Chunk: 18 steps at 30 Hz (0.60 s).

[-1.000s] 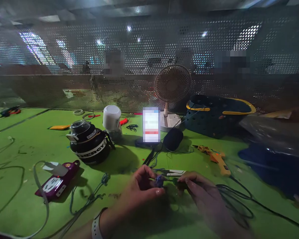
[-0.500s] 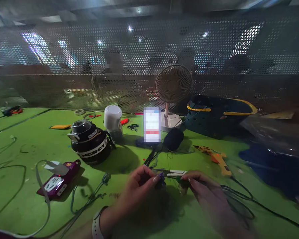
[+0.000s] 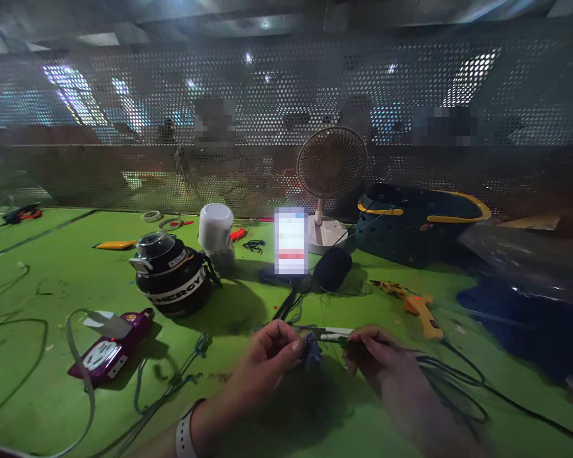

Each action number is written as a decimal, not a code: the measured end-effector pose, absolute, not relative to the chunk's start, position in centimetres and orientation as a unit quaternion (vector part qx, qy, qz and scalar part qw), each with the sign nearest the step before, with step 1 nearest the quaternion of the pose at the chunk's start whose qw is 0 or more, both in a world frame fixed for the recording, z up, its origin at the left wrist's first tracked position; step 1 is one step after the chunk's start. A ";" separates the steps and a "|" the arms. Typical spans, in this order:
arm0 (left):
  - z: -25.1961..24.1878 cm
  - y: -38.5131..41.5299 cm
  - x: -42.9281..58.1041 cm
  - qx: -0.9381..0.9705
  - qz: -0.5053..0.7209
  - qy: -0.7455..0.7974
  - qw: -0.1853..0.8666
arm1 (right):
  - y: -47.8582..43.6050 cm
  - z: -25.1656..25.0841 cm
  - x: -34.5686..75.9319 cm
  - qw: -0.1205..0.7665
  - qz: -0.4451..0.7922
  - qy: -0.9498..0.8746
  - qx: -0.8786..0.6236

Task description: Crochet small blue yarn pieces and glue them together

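Note:
My left hand, with a white strap at the wrist, pinches a small ruffled purple-blue piece between thumb and fingertips. Its exact kind does not show. To the right of it, my right hand has its fingers closed on a slim green thing, whose tip points toward the purple piece. Most of that thing is hidden by the fingers. Just behind the hands lies a white two-pronged object, partly covered by my right hand. A dark yarn ball sits farther back.
A yellow glue gun with its cable lies to the right, near a dark basket. A fan and a lit phone stand behind. At left are a black jug, a purple power strip and loose cords.
The purple piece has turned slightly and shows more below my left fingertips. My right hand has shifted a little, its fingers curled differently around the green thing.

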<state>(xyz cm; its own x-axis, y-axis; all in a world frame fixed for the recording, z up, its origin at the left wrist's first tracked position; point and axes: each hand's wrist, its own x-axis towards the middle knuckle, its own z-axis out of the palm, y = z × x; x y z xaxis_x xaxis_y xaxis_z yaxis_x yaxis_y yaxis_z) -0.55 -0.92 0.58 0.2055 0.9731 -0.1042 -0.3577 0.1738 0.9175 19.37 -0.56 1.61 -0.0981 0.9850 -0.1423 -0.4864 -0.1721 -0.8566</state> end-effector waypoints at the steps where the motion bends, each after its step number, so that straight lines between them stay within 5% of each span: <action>1: 0.7 -1.0 -0.5 0.407 0.498 0.380 0.665 | -0.6 1.7 19.2 0.548 0.675 -0.320 -0.378; 18: 0.5 -1.0 -0.5 0.384 0.529 0.363 0.664 | -1.0 0.7 18.4 0.529 0.685 -0.348 -0.360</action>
